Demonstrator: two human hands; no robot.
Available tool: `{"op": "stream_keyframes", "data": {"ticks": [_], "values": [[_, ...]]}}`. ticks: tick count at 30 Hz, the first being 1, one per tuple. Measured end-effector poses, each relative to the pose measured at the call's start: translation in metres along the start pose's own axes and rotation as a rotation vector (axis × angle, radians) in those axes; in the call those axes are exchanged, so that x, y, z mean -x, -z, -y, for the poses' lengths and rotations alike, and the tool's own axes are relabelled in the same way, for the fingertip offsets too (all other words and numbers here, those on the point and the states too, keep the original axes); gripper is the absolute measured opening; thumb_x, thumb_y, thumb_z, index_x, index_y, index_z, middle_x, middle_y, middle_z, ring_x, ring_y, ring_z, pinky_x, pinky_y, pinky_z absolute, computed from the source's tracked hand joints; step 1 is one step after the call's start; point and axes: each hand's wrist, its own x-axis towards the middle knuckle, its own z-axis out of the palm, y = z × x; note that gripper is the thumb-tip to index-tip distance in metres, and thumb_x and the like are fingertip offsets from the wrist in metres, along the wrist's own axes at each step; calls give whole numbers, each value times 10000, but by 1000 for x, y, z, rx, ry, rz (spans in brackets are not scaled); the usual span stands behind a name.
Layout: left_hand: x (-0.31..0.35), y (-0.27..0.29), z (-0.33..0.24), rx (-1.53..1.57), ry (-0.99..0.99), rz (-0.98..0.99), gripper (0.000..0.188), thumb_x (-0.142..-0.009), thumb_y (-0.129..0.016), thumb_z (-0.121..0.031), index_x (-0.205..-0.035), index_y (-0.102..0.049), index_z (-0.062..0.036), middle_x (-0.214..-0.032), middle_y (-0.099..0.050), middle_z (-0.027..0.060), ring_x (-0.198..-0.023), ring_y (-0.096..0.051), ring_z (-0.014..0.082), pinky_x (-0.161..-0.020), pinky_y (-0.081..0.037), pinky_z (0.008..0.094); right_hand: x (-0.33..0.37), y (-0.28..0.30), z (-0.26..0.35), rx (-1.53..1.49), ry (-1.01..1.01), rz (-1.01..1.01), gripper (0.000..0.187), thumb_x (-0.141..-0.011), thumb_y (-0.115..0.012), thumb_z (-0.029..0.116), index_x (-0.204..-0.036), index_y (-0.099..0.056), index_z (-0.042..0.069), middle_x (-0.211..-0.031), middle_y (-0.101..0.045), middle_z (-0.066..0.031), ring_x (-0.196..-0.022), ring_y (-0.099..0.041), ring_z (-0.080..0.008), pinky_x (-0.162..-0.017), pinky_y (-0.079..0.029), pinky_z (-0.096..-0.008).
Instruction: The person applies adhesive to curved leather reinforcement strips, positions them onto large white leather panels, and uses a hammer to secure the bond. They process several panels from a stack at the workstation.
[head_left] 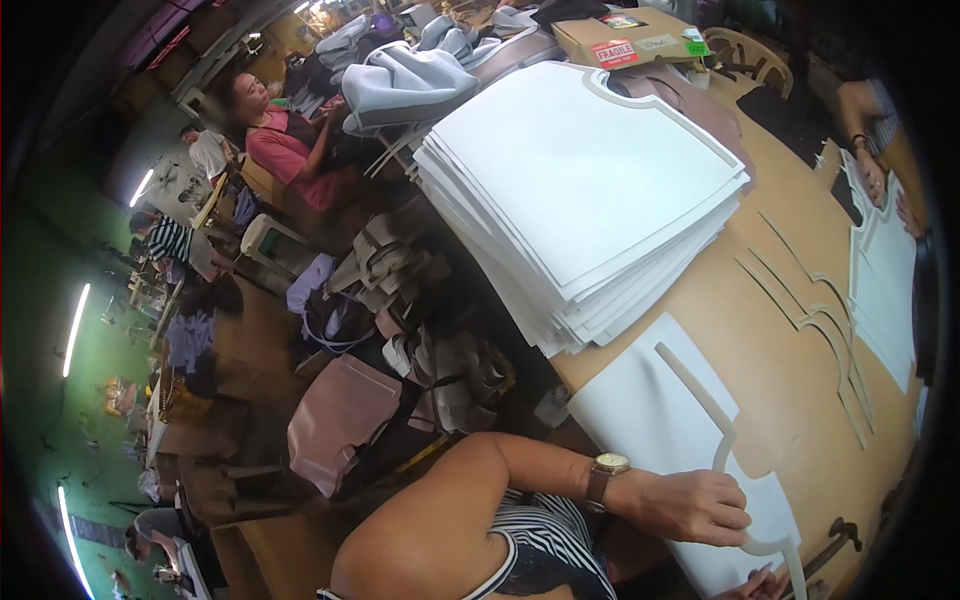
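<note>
A white sheet piece with a curved cut-out lies at the table's near edge, a narrow grey strip following its contour. My left hand, below a wristwatch, is closed with curled fingers over the strip, which passes beneath it. Low in the view, only a few bent fingers of my right hand show, pressed together close to the strip's lower end; what they hold is hidden. Beyond the piece rises a tall stack of similar white pieces edged in grey.
Thin curved strips lie on the table. At far right, a co-worker's hands rest on another white piece. A cardboard box and grey bundles stand behind. A dark-handled tool lies near my right hand.
</note>
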Motion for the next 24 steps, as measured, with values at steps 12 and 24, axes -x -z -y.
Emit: {"op": "stream_keyframes", "data": {"ticks": [12,24], "values": [[3,-21,-14,-109,7,-45,113,-737,-581,-148,-753,-545,-42,-764,-499,48,-715,-516,209,-638,-438,328,9,-5,-22,-332,-208,109,416,-897,-550,274,-1172,-539,-39,-1060,-609,-133,-743,-543,-215,-621,-459,-308],[20,-2,-1,-106,119,224,300,-726,-616,-117,-1002,-630,-2,-981,-616,109,-898,-615,228,-751,-520,341,11,29,-18,-421,-718,175,394,-875,-556,-28,-1260,-470,-31,-895,-592,-52,-751,-567,-120,-689,-493,-245]]}}
